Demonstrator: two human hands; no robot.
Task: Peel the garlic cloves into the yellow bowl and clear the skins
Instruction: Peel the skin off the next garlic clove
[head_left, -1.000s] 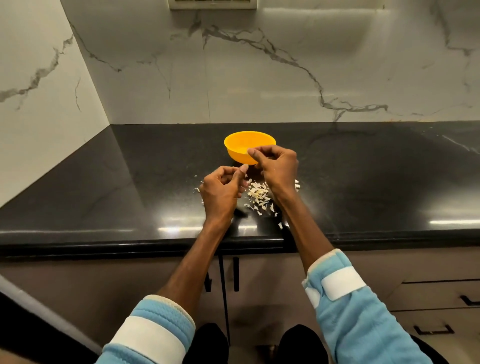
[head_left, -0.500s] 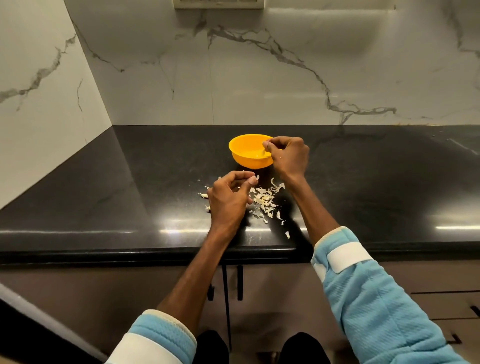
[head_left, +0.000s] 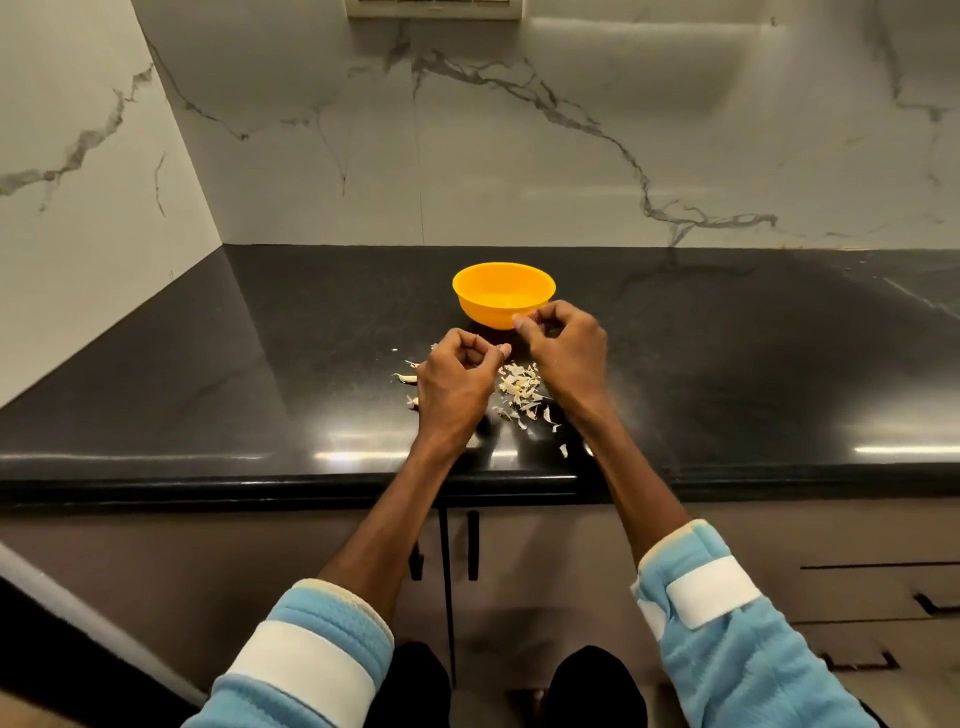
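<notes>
Seeing left hand and right hand curled over garlic skins by the yellow bowl; whether they pinch anything, I cannot tell.

The bare black surface runs wide to the right of the yellow bowl and leftward as far as the side wall, so a hand can pass on either flank. A strip also lies open behind the bowl up to the back wall. In front of the bowl the way is crowded: the left hand and right hand hang close together (the right one just at the bowl's near rim), the heap of skins lies between them, and loose bits sit just left of the left hand.
</notes>
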